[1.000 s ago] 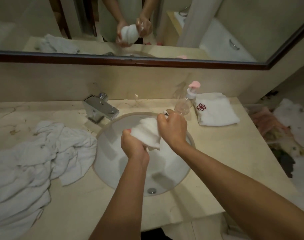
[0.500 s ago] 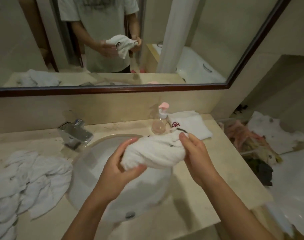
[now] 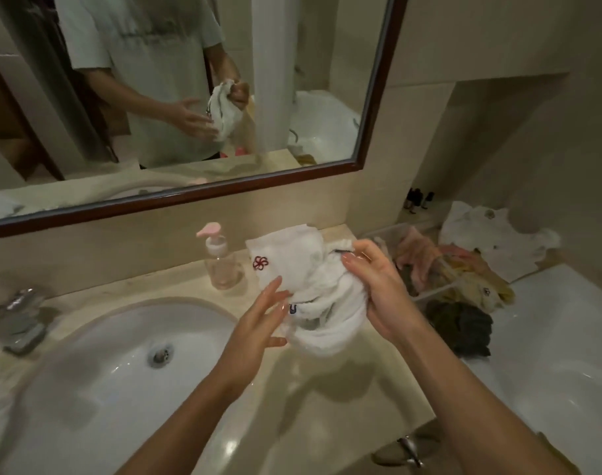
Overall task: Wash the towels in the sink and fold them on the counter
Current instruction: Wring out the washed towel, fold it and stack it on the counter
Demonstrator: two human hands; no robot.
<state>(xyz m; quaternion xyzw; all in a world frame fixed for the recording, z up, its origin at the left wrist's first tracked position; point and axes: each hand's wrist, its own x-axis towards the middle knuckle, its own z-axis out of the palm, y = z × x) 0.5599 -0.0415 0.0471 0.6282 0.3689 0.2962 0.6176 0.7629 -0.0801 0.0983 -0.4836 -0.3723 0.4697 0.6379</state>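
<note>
One folded towel (image 3: 292, 248) lies far on the desk (image 3: 327, 389); we grip a wrung towel (image 3: 327, 313) in our right hand (image 3: 378, 286), left hand (image 3: 258, 323) flat against it, folding remaining.

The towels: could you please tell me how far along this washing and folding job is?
One folded towel already lies on the counter. A wrung towel is in hand, gripped by the right hand, the left hand open against it. Unfolding and folding it remain.
</note>
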